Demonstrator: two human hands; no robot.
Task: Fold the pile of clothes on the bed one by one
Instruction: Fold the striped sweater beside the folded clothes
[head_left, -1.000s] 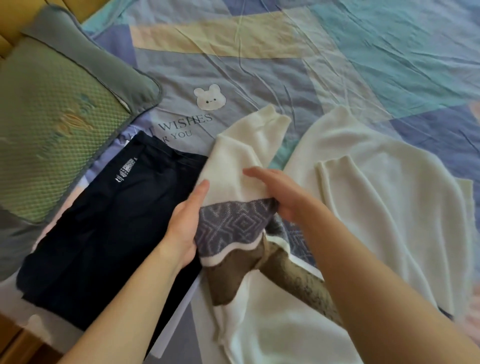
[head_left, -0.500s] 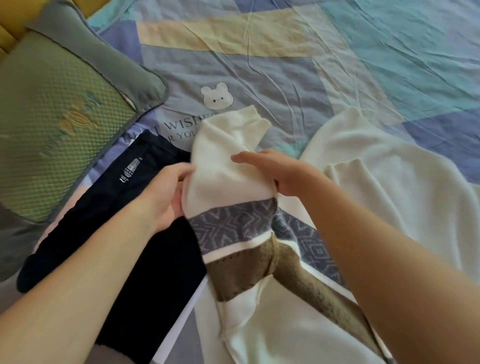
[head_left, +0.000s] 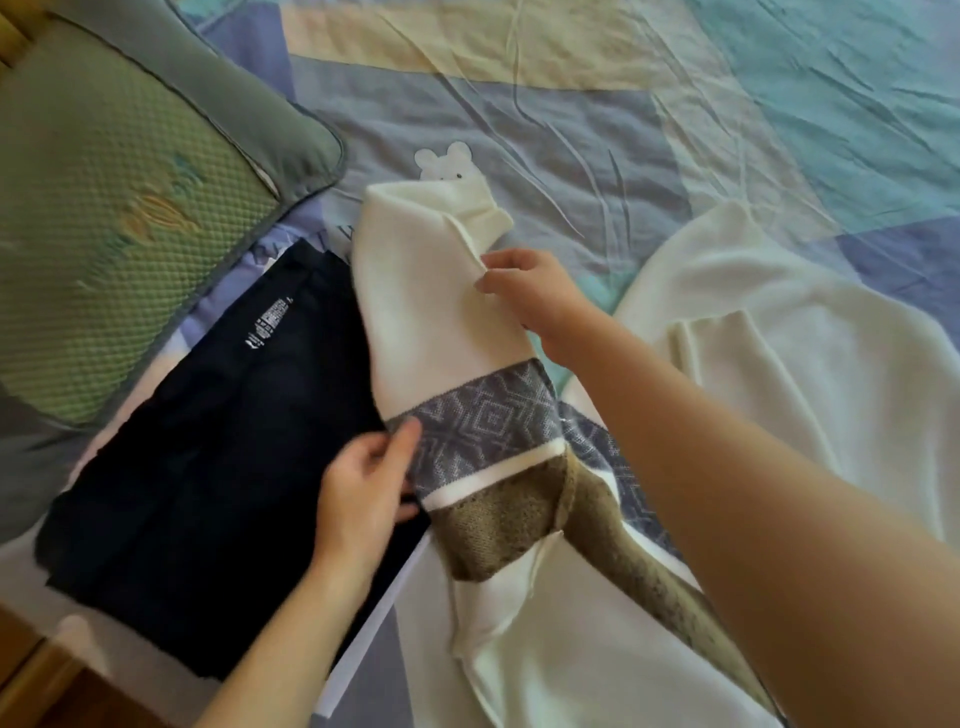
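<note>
A cream sweater (head_left: 779, 374) with a grey diamond-patterned band and an olive band lies spread over the bed. One of its sleeves (head_left: 431, 312) is stretched out toward the far left, its cuff near the bear print. My left hand (head_left: 363, 488) pinches the sleeve's left edge at the grey band. My right hand (head_left: 530, 291) pinches the sleeve's right edge higher up, near the cuff. A folded dark navy garment (head_left: 208, 467) with a white printed label lies flat to the left, partly under the sleeve.
A green quilted pillow (head_left: 104, 208) with a grey border sits at the upper left. The patchwork bedsheet (head_left: 675, 104) in blue, teal and yellow stretches across the far side. A wooden bed edge (head_left: 31, 686) shows at the lower left.
The sleeve has been drawn out longer toward the far left. My left hand slid down to the grey band, and my right hand moved up toward the cuff.
</note>
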